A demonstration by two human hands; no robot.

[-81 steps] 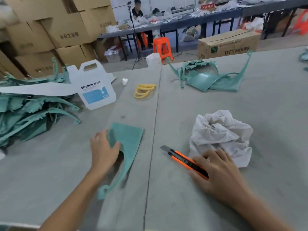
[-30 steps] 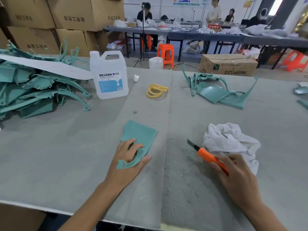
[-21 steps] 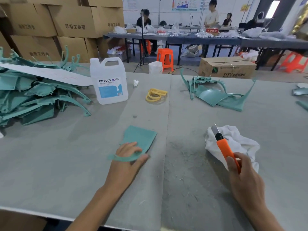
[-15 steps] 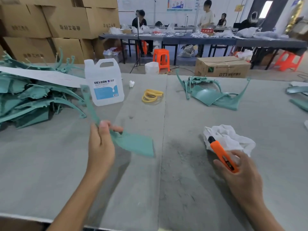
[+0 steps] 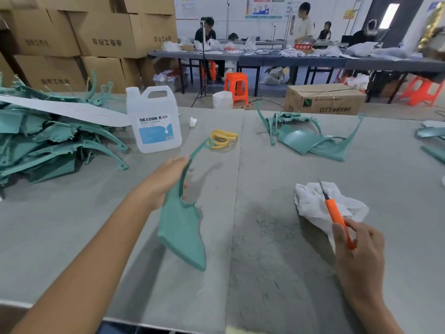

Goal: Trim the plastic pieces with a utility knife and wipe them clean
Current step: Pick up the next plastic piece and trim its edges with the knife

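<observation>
Centre frame, over the worktop (image 5: 72, 225): left hand (image 5: 166, 182), grip curled round the teal plastic piece (image 5: 180, 227), broad end hanging down. Lower right: right hand (image 5: 358, 256), grip pinching the orange utility knife (image 5: 333, 210), blade pointing up, in front of the white rag (image 5: 310, 203).

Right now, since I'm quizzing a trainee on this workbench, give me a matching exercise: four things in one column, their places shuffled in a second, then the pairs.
1. teal plastic piece
2. orange utility knife
3. crumpled white rag
4. white plastic jug with a blue label

A. standing upright beside the pile of teal parts
B. gripped by the right hand
C. lying on the grey table
D. gripped by the left hand

Pairs: 1-D, 2-B, 3-C, 4-A
</observation>
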